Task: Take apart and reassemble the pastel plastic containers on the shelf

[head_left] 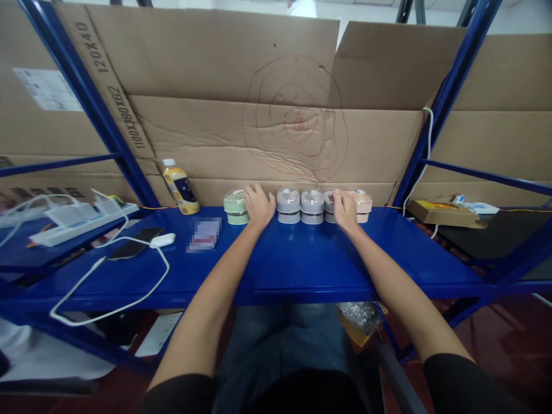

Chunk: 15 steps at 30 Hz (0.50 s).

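A row of small round lidded containers stands against the cardboard at the back of the blue shelf (pixel 302 264). A green one (pixel 235 207) is at the left, two grey ones (pixel 288 206) (pixel 312 206) in the middle, a pink one (pixel 361 205) at the right. My left hand (pixel 259 204) rests with fingers curled over a container between the green and grey ones, which it hides. My right hand (pixel 344 210) covers another container (pixel 330 207) just left of the pink one, fingers curved onto it.
A yellow bottle (pixel 180 186) stands left of the row. Further left lie a blurred card (pixel 204 234), a black phone (pixel 134 244), a white cable (pixel 129 287) and a white power strip (pixel 81 221). A flat brown box (pixel 440 211) sits on the right shelf. Blue uprights frame both sides.
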Tool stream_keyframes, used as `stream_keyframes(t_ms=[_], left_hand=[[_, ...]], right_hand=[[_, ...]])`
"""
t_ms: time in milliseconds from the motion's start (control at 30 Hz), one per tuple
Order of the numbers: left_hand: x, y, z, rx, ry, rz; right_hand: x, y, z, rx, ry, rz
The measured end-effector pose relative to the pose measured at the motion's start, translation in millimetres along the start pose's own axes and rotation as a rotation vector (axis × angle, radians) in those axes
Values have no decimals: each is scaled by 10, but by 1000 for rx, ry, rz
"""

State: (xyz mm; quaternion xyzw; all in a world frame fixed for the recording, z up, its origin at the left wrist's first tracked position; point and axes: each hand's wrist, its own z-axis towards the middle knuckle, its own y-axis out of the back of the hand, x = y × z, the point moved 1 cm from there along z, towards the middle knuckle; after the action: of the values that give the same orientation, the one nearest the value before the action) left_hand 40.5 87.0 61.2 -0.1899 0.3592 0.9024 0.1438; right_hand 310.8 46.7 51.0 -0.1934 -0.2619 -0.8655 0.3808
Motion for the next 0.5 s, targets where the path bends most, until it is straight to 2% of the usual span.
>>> stream_keyframes(t_ms=[100, 233, 300, 367, 500], left_hand=[[329, 94, 188, -57, 154, 189], [681, 79, 335, 69, 319, 233], [771, 63, 342, 125, 317, 206], [800, 88, 322, 118, 275, 180], [714, 308, 246, -40, 182, 51]], right_hand=[[62, -2, -21, 18, 9, 2], [122, -16, -47, 35, 45, -13], [122, -24, -53, 43, 59, -10], [110, -27, -52, 48, 62, 1], [139, -13, -46, 30, 56, 11]])
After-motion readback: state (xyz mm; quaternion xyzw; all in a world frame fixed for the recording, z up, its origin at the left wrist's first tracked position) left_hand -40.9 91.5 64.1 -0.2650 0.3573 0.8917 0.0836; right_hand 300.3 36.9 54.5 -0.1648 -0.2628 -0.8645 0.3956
